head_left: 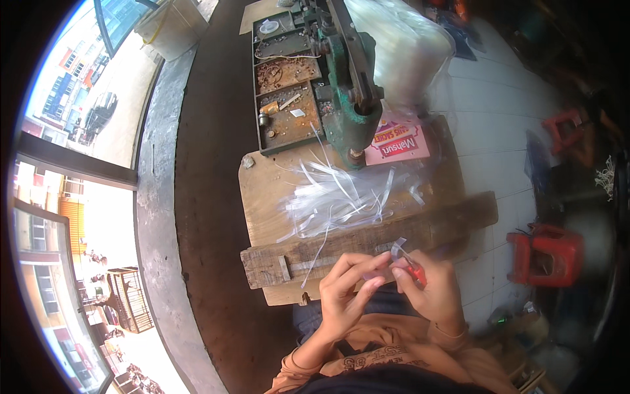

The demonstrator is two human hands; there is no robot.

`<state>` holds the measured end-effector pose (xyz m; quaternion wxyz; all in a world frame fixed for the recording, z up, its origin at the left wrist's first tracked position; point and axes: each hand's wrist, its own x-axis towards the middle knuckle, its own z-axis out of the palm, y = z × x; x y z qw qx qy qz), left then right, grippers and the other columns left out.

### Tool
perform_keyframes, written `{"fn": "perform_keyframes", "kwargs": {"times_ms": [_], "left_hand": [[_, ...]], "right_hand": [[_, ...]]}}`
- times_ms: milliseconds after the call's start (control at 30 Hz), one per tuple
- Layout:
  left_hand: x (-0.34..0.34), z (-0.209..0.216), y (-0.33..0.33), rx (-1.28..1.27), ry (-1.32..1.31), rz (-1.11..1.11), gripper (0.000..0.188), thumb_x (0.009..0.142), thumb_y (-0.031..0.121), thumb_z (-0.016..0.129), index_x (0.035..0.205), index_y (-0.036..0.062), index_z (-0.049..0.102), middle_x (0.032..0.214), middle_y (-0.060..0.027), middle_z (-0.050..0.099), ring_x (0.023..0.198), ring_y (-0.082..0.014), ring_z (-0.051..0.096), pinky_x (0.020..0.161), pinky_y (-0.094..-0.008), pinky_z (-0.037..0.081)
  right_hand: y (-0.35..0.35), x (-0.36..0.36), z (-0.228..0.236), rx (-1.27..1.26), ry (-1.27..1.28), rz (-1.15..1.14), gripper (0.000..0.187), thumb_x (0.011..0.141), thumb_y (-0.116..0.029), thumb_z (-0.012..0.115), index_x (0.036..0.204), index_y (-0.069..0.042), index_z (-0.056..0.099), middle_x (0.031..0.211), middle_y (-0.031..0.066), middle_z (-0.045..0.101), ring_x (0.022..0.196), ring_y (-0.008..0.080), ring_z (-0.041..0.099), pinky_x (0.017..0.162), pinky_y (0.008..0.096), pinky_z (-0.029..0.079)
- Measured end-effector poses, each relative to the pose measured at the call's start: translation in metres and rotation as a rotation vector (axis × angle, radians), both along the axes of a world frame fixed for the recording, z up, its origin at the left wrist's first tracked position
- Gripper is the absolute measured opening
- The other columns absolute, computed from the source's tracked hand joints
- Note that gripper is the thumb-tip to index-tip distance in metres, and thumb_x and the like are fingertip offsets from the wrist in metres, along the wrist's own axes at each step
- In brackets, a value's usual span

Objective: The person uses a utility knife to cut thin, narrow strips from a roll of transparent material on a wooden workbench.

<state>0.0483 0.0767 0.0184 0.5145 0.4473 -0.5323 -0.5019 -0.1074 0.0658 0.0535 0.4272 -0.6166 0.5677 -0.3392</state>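
Close to my body, both hands meet just past the near edge of the wooden bench [259, 203]. My right hand [434, 292] is closed around a small red-handled cutting tool [415, 270], which looks like scissors; its blade is mostly hidden by my fingers. With its fingers pinched, my left hand [348, 285] holds a small piece of clear plastic [398, 247], whose end sticks up between the two hands. Beyond them lies a loose heap of thin clear plastic strips [328, 197], some trailing over a rough wooden plank [315, 249].
A green iron hand press [351, 125] rises at the bench's back. Left of it sits a compartment tray [289, 134] with scraps. A pink printed packet [410, 146] and a large clear plastic bundle [410, 52] are behind. Red stools [554, 255] stand on the tiled floor to the right.
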Motion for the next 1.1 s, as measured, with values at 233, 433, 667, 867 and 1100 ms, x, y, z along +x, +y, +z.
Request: {"fn": "perform_keyframes", "kwargs": {"times_ms": [233,433,667,867,1100], "left_hand": [[0.011,-0.006,0.001,0.070,0.117,-0.038,0.050,0.082,0.002,0.063,0.130,-0.0019,0.048,0.093,-0.0081,0.059,0.083,-0.0124,0.058,0.075,-0.0224,0.046],[0.022,-0.019,0.005,0.133,0.387,-0.164,0.041,0.081,-0.003,0.064,0.121,-0.0029,0.055,0.096,-0.0076,0.060,0.085,-0.0121,0.059,0.077,-0.0234,0.047],[0.023,-0.018,0.020,0.260,0.450,0.112,0.028,0.081,0.002,0.066,0.108,-0.0033,0.058,0.087,-0.0057,0.062,0.081,-0.0120,0.060,0.076,-0.0255,0.048],[0.028,-0.020,0.023,0.306,0.314,0.133,0.028,0.082,0.002,0.065,0.108,-0.0036,0.058,0.091,-0.0060,0.062,0.082,-0.0127,0.060,0.077,-0.0265,0.048],[0.037,-0.014,-0.015,-0.143,-1.129,0.295,0.038,0.077,0.014,0.069,0.114,0.0086,0.060,0.104,-0.0110,0.054,0.096,-0.0259,0.051,0.082,-0.0382,0.039]], "right_hand": [[0.002,0.005,0.002,-0.078,0.132,0.157,0.016,0.073,-0.003,0.064,0.089,-0.006,0.061,0.066,0.0083,0.060,0.056,0.0262,0.060,0.049,0.0338,0.044],[0.004,0.005,0.003,-0.130,0.180,0.306,0.024,0.070,-0.003,0.066,0.093,-0.008,0.063,0.065,0.0069,0.058,0.055,0.0251,0.058,0.049,0.0335,0.044],[0.001,0.014,-0.007,-0.390,0.292,0.380,0.022,0.073,-0.009,0.067,0.094,-0.005,0.059,0.066,0.0045,0.057,0.055,0.0185,0.060,0.049,0.0311,0.046],[0.002,0.017,-0.012,-0.503,0.422,0.422,0.021,0.072,-0.007,0.066,0.090,-0.001,0.057,0.064,0.0032,0.053,0.054,0.0175,0.058,0.050,0.0301,0.047],[-0.006,0.000,-0.012,-0.511,0.456,0.292,0.025,0.064,-0.001,0.068,0.085,-0.003,0.054,0.061,0.0025,0.053,0.053,0.0162,0.056,0.046,0.0290,0.040]]}}
